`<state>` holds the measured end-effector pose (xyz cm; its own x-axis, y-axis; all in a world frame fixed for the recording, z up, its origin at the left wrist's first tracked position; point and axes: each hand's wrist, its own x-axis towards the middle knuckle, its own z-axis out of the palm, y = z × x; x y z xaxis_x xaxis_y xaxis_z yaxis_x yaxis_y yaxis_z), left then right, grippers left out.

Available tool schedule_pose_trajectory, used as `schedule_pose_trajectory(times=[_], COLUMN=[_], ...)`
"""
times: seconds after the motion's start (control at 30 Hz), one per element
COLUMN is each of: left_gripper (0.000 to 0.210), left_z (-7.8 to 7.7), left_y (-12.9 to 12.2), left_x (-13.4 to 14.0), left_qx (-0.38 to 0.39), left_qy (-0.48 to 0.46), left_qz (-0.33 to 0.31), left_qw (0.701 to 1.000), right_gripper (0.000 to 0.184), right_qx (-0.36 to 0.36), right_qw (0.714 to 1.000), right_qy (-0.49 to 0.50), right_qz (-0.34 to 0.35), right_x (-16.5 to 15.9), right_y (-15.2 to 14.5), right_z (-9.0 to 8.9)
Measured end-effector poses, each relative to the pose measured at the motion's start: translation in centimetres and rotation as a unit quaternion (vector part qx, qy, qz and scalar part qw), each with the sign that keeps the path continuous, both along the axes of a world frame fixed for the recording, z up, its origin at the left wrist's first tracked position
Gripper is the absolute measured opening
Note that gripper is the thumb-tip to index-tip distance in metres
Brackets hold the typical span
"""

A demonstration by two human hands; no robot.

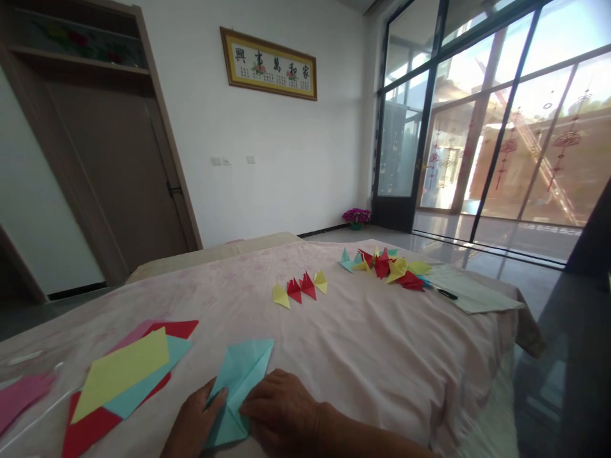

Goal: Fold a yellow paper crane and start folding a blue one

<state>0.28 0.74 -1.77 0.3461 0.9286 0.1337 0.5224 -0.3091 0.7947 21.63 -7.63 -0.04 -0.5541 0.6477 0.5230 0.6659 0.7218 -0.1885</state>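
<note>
A light blue sheet of origami paper point(245, 366), with crease lines across it, lies near the bottom middle of the head view. My left hand point(193, 416) grips its left edge, the thumb on top and the fingers underneath. My right hand point(281, 407) is closed at the paper's right side, fingertips pressed on it. Left of my hands lies a loose stack of square paper in yellow point(124, 372), blue and red. Further off stands a short row of folded paper pieces, yellow and red point(308, 285).
A heap of folded paper pieces point(382, 262) sits at the back right, beside scissors with a dark handle point(447, 294) and a pale cloth point(477, 292). Pink paper point(21, 397) lies at the far left. The pink tablecloth point(377, 362) is wrinkled and drops off at the right.
</note>
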Motion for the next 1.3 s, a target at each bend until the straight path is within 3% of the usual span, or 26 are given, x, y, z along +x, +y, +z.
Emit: schedule_pose_trajectory(times=[0.17, 0.33, 0.5, 0.67, 0.87, 1.07, 1.3], left_gripper=[0.033, 0.028, 0.027, 0.031, 0.060, 0.055, 0.046], left_z=[2.5, 4.1, 5.3, 6.5, 6.8, 6.1, 5.8], left_y=[0.2, 0.7, 1.3, 1.2, 2.4, 3.4, 2.2], left_x=[-2.1, -3.1, -2.6, -0.5, 2.1, 3.1, 4.0], left_qx=[-0.146, -0.184, -0.167, -0.047, 0.054, 0.200, 0.328], left_qy=[0.037, 0.076, 0.150, 0.280, 0.322, 0.408, 0.435], left_qz=[-0.081, -0.056, -0.049, 0.032, 0.107, 0.050, -0.007], left_qw=[0.985, 0.978, 0.973, 0.958, 0.939, 0.889, 0.839], right_gripper=[0.028, 0.027, 0.042, 0.034, 0.037, 0.040, 0.040], right_qx=[-0.016, -0.100, -0.134, -0.134, -0.134, -0.136, -0.153], right_qw=[0.996, 0.993, 0.989, 0.976, 0.972, 0.975, 0.974], right_qy=[0.045, 0.002, -0.064, -0.164, -0.189, -0.171, -0.168], right_qz=[0.078, 0.064, 0.002, -0.054, -0.047, -0.039, -0.009], right_x=[0.4, 2.2, 4.2, 4.7, 5.2, 5.4, 5.6], right_y=[-0.9, -2.0, 0.3, 3.6, 4.6, 4.5, 4.8], right_z=[0.5, 2.0, 2.9, 2.4, 1.2, 0.7, 0.1])
